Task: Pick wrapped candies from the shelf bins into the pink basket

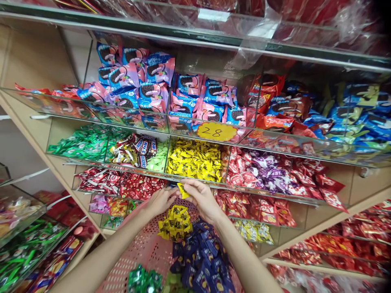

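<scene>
In my right hand (200, 199) a small yellow wrapped candy (182, 190) is pinched between thumb and fingers. My left hand (161, 200) is beside it with curled fingers, their tips near the candy; whether they grip anything is hidden. Both hands are above a pink perforated basket (122, 264). Inside it lie a pile of yellow wrapped candies (174, 224), many dark blue wrapped candies (203, 258) and some green wrapped candies (144, 280). Just behind my hands, a clear shelf bin holds a heap of yellow wrapped candies (194, 160).
Packaged cookies (152, 81) fill the shelf above, with a yellow price tag (216, 132) on its clear front edge. Left of the yellow bin are green candies (85, 142) and chocolate bars (143, 148); right are purple candies (270, 169). Clear shelf fronts jut out close to my hands.
</scene>
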The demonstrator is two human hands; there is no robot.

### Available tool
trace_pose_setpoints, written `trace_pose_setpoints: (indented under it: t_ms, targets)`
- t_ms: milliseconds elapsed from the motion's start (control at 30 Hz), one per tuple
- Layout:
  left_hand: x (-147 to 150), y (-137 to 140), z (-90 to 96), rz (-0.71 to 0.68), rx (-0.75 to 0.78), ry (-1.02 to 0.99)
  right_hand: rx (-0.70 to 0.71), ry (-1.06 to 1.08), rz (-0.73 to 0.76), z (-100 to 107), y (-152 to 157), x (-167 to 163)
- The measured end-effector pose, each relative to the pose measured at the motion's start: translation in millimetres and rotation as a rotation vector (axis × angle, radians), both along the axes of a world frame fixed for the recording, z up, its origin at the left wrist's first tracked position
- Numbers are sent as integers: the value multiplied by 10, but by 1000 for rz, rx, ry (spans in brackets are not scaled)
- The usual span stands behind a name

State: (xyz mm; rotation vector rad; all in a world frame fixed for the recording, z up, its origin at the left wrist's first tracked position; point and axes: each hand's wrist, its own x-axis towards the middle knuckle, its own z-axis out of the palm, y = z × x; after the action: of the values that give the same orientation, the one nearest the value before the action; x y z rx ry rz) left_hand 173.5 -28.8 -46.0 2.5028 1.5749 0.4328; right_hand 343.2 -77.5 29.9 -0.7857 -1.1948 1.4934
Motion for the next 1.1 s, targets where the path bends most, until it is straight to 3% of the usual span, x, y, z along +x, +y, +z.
trace_pose_setpoints:
  t_ms: [300, 467, 633, 767, 1100]
  targets:
    - [-25, 17, -5, -7, -65, -2, 129, -172, 250, -231, 50, -10]
    - [-34, 22, -22, -54, -26, -44, 207, -459, 375, -444, 158, 87]
    - [-8, 26, -26, -36, -6, -12, 265, -701, 341, -702, 257, 143]
    - [4, 21, -6, -36, -16, -15, 263, -833, 304, -769, 245, 105]
    - [20, -15, 50, -30, -16, 3, 243, -898, 239, -922, 198, -58]
